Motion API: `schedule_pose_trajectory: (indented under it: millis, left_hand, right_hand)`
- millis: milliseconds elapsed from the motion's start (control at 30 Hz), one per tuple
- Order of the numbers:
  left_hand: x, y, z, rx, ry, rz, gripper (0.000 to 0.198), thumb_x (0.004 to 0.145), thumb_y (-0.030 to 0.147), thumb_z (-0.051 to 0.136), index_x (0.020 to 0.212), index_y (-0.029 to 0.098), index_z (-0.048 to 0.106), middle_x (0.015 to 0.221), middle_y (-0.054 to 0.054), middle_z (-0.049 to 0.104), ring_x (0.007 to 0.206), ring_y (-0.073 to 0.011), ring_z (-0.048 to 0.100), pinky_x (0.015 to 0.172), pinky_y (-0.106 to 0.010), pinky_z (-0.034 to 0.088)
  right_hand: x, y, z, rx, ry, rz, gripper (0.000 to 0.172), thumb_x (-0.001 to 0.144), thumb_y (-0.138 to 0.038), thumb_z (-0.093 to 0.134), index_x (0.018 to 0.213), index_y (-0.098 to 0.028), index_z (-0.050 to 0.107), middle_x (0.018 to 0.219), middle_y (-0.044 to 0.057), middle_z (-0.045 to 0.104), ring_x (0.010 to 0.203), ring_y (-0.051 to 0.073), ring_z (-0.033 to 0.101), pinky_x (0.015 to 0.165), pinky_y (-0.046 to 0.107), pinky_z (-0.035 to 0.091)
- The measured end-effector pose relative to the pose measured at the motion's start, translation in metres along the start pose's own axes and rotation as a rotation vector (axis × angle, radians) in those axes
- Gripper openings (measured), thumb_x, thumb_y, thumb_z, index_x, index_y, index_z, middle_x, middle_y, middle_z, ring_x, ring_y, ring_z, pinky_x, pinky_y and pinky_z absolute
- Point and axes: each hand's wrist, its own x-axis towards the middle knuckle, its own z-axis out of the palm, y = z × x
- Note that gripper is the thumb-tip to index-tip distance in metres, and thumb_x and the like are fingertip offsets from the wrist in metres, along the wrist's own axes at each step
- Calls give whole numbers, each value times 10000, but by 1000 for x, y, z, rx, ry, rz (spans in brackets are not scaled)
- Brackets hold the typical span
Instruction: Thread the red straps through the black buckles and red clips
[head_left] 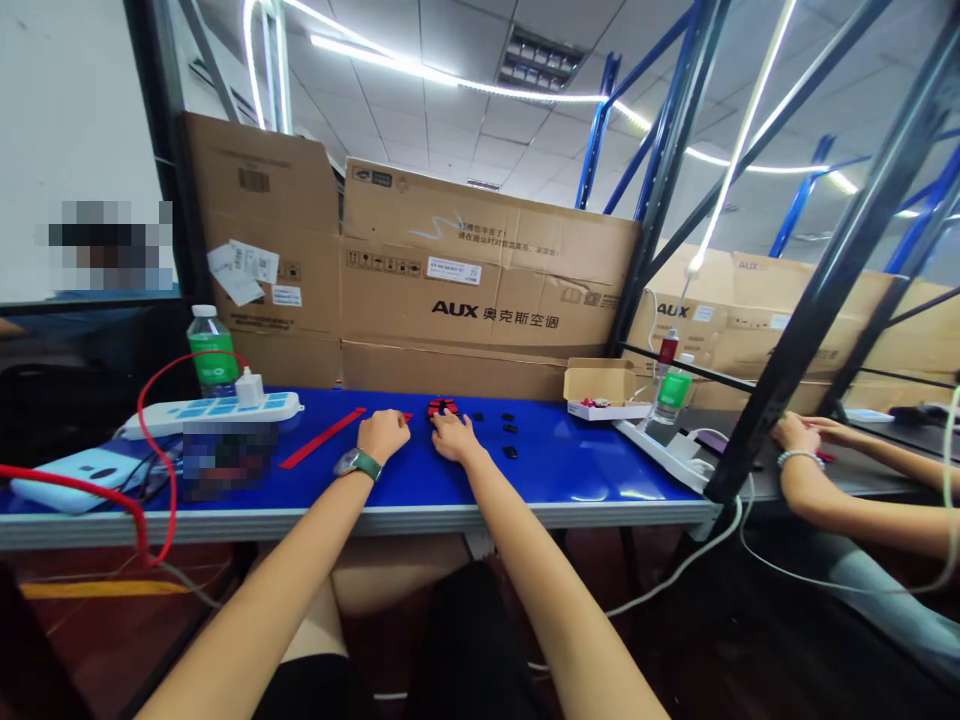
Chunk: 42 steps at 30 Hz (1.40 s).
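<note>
My left hand (384,435), with a green-strapped watch on its wrist, rests on the blue table (577,465) with its fingers curled down. A long, thin red strip (322,438) lies to the left of that hand, and its far end passes under the fingertips. My right hand (452,435) sits against a small red and black object (442,407), and its fingers hide the object's near side. Several small black pieces (510,430) lie just to the right of my right hand.
A white power strip (210,415) and a red cable (154,450) lie at the table's left, near a green-labelled water bottle (212,350). To the right stands an open cardboard box (604,390). Beyond a dark rack upright (817,270), a co-worker's hands (799,432) rest on another table.
</note>
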Motion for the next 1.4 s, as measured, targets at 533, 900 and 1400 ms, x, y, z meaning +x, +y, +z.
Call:
schedule_pose_trajectory:
  millis: [533,900,1400]
  left_hand:
    - [-7,8,3,-411,-326,701,254,861,396,622,1012,274,786,1046,-55,673,983,-212,627,909,-307,483]
    - [6,7,5,-515,46,512,329,923,257,506,1176,205,710,1092,-86,685,958,-203,643,969,-352,490]
    - [14,-5,1,-556,259,13,233,965,215,410,1152,181,546,962,-96,743,793,-209,731,752,-294,522]
  right_hand:
    - [-13,22,-19,-178,193,437,344,921,-68,451,1152,-134,697,1255,218,619,1146,287,613,931,385,494]
    - [-4,28,-19,277,401,262,386,836,-15,505,1152,-158,676,1093,103,714,1004,189,683,922,286,515]
    - [-9,-12,-13,190,101,-341,338,903,-470,689,1144,-236,731,1207,77,676,1165,221,584,1002,366,429]
